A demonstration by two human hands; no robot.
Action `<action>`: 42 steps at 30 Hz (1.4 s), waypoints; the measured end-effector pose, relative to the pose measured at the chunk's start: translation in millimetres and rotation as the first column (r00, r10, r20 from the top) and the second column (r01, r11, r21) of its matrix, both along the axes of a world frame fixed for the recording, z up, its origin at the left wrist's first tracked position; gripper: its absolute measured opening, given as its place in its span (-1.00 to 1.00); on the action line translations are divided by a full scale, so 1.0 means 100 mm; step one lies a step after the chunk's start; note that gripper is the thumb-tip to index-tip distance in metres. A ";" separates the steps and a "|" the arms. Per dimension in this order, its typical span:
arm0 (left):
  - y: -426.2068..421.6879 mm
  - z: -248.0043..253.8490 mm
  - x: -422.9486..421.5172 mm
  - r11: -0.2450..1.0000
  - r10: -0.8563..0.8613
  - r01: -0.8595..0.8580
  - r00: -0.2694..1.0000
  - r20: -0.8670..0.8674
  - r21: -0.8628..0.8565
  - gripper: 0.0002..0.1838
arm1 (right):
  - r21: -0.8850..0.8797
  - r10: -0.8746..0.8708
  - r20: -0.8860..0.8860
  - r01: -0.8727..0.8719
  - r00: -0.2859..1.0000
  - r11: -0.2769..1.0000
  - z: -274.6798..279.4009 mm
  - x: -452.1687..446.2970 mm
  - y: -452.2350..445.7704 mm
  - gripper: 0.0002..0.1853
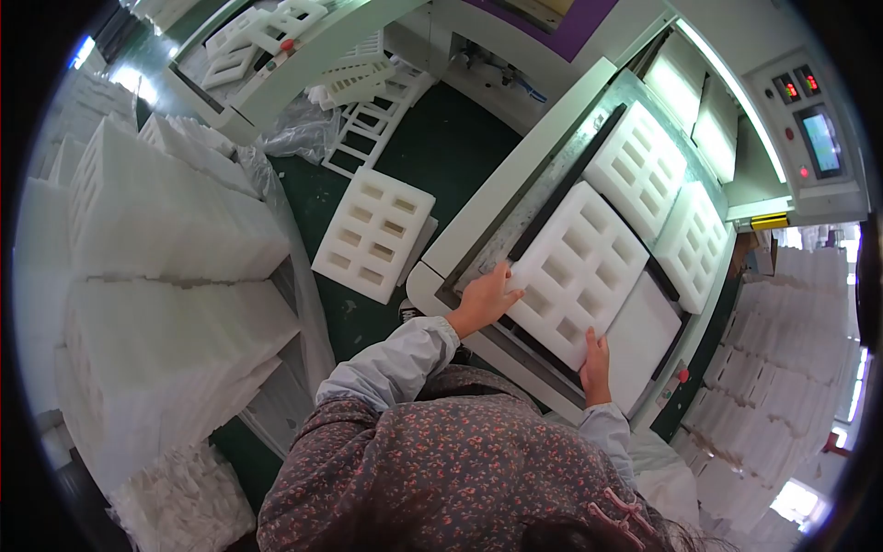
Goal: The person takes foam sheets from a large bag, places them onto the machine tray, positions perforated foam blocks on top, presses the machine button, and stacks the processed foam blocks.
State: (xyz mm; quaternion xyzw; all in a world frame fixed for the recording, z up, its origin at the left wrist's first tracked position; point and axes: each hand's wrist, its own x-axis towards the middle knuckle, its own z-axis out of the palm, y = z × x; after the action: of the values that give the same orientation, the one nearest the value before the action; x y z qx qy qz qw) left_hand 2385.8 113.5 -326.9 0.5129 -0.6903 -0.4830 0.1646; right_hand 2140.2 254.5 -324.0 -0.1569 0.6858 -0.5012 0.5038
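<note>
My left hand [487,299] grips the left edge of a white foam tray [583,272] with two rows of rectangular pockets. At its near right corner, my right hand [596,364] holds the same tray, thumb on top and fingers partly hidden. The tray lies over the machine bed [478,267], between black bars; whether it rests fully there I cannot tell. A plain white foam sheet [639,345] is beside it on the right. Beyond are two more pocketed foam trays, one farther back [636,164] and one at the right [692,247].
Tall stacks of white foam [175,221] stand at the left, more stacks [777,322] at the right. Another pocketed tray [373,235] sits on a pile left of the machine. Foam frames [368,129] lie behind it. A lit control panel [820,138] is at upper right.
</note>
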 end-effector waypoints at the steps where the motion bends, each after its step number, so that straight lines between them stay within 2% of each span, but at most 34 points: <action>1: -0.01 0.00 0.00 1.000 0.009 -0.009 1.000 -0.004 0.001 -0.59 | 0.001 0.009 -0.004 -0.009 1.000 1.000 0.01 0.00 -0.01 -0.64; 5: -0.01 0.02 0.04 0.998 -0.021 0.020 0.999 0.024 0.064 -0.60 | -0.035 -0.042 0.024 0.043 0.999 0.998 0.04 0.07 -0.05 -0.64; 7: -0.01 -0.03 0.12 0.999 0.022 -0.016 0.993 -0.115 0.050 -0.63 | -0.015 -0.035 0.028 0.036 0.999 0.999 -0.01 0.06 -0.03 -0.64; 8: -0.05 -0.03 0.23 0.998 0.038 -0.033 0.993 -0.110 0.052 -0.63 | 0.004 -0.038 0.025 0.038 0.999 0.999 -0.04 0.00 -0.02 -0.65; 10: -0.12 -0.02 0.57 0.967 0.240 -0.253 0.942 -0.234 -0.027 -0.72 | 0.048 -0.056 0.019 0.055 0.998 0.997 -0.10 -0.08 -0.01 -0.66; 11: -0.27 0.01 0.86 0.942 0.333 -0.336 0.934 -0.132 -0.002 -0.80 | 0.057 -0.053 0.023 0.052 0.998 0.997 -0.10 -0.08 -0.02 -0.66; 12: -0.38 -0.15 1.15 0.856 0.488 -0.511 0.848 -0.208 -0.076 -0.83 | 0.060 -0.050 0.026 0.048 0.998 0.997 -0.07 -0.08 -0.03 -0.66; 13: -0.51 -0.14 1.49 0.789 0.603 -0.593 0.798 0.017 -0.161 -0.83 | 0.063 -0.048 0.027 0.047 0.998 0.997 -0.03 -0.08 -0.04 -0.67; 15: -0.69 -0.76 2.23 0.708 0.697 -0.651 0.706 0.122 -0.273 -0.81 | 0.065 -0.055 0.022 0.054 0.998 0.996 0.02 -0.05 -0.07 -0.68; 17: -0.66 -1.60 2.83 0.633 0.737 -0.585 0.656 0.163 -0.507 -0.80 | 0.066 -0.059 0.006 0.058 0.998 0.996 0.03 0.01 -0.10 -0.69; 18: -0.72 -1.62 3.04 0.816 0.572 -0.522 0.667 0.478 -0.249 -0.78 | 0.062 -0.054 -0.007 0.054 0.999 0.997 0.04 0.02 -0.11 -0.69; 19: -0.74 -1.72 3.16 0.833 0.548 -0.504 0.689 0.474 -0.230 -0.78 | 0.060 -0.051 -0.021 0.053 0.998 0.997 0.07 0.03 -0.12 -0.69; 22: -0.69 -2.02 3.35 0.908 0.321 -0.420 0.697 0.641 0.002 -0.76 | 0.069 -0.048 -0.056 0.052 0.997 0.996 -0.02 -0.09 -0.01 -0.67; 23: -0.67 -2.08 3.36 0.922 0.292 -0.388 0.719 0.631 0.015 -0.76 | 0.075 -0.083 -0.074 0.089 0.994 0.993 0.05 -0.03 -0.03 -0.67; 25: -0.60 -2.16 3.40 0.858 0.469 -0.512 0.757 0.456 -0.033 -0.74 | 0.056 -0.061 -0.061 0.064 0.996 0.996 0.14 0.08 -0.11 -0.63; 26: -0.56 -2.17 3.46 0.876 0.444 -0.482 0.781 0.440 -0.028 -0.74 | 0.082 -0.065 -0.060 0.070 0.996 0.994 0.10 0.06 -0.09 -0.62; 28: -0.47 -2.13 3.64 0.875 0.475 -0.460 0.757 0.449 -0.149 -0.74 | 0.091 -0.110 -0.081 0.117 0.991 0.989 0.10 0.00 -0.07 -0.60; 31: -0.49 -1.78 3.84 0.823 0.568 -0.517 0.737 0.368 -0.234 -0.73 | 0.120 -0.092 -0.031 0.095 0.995 0.988 0.15 0.03 -0.09 -0.54; 33: -0.58 -1.26 3.82 0.769 0.638 -0.579 0.725 0.260 -0.270 -0.72 | 0.130 -0.092 -0.048 0.098 0.995 0.987 0.19 0.02 -0.10 -0.51; 37: -0.64 0.08 3.15 0.712 0.672 -0.638 0.740 0.021 -0.294 -0.71 | 0.096 -0.037 -0.447 0.089 0.894 0.991 0.65 0.18 -0.23 -0.34; 38: -0.58 0.38 2.86 0.719 0.651 -0.628 0.758 -0.028 -0.298 -0.71 | 0.077 -0.051 -0.444 0.095 0.895 0.992 0.78 0.21 -0.24 -0.34; 40: -0.35 0.84 2.09 0.754 0.584 -0.572 0.809 -0.070 -0.322 -0.70 | -0.179 0.123 -0.373 -0.201 0.920 0.963 1.06 0.18 -0.16 -0.39; 41: -0.20 1.00 1.67 0.776 0.538 -0.532 0.839 -0.086 -0.338 -0.65 | -0.196 0.122 -0.367 -0.205 0.922 0.959 1.16 0.07 -0.06 -0.39; 42: -0.01 1.12 1.21 0.784 0.494 -0.454 0.869 -0.016 -0.423 -0.60 | -0.273 0.125 -0.357 -0.231 0.926 0.934 1.26 -0.05 0.04 -0.40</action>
State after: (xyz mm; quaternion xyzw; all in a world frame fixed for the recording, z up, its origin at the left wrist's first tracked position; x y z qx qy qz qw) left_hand 2506.6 112.7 -215.2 0.6456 -0.6324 -0.2436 0.3520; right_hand 2135.2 258.9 -198.5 -0.3788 0.6567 -0.5203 0.3932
